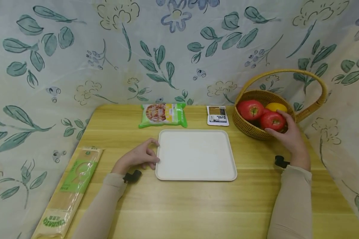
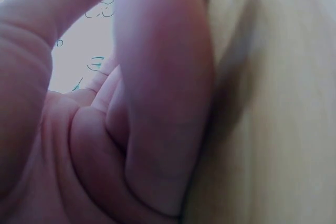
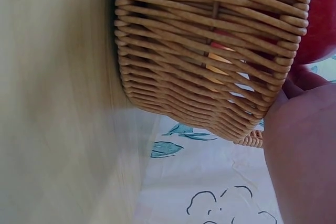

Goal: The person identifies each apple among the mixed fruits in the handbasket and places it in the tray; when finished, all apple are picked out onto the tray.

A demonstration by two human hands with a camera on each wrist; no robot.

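Observation:
At the right, my right hand (image 1: 291,139) holds a red apple (image 1: 273,120) in the wicker basket (image 1: 251,129), thumb on the near side and fingers over the far side. Another red apple (image 1: 250,110) and a yellow fruit (image 1: 276,107), partly hidden, lie beside it. In the right wrist view, the hand (image 3: 302,135) is at the basket rim with part of the red apple (image 3: 321,19) above. My left hand (image 1: 139,155) rests on the table, loosely bent fingertips right at the left rim of a white tray (image 1: 195,156). The left wrist view shows bent fingers (image 2: 163,77) close against the wood.
Behind the tray lie a green-edged food packet (image 1: 163,115) and a small white sachet (image 1: 217,116). A long pack of noodles (image 1: 74,186) lies along the table's left edge. The basket's tall handle (image 1: 282,70) arches over the fruit. Floral cloth (image 1: 173,59) hangs behind the table.

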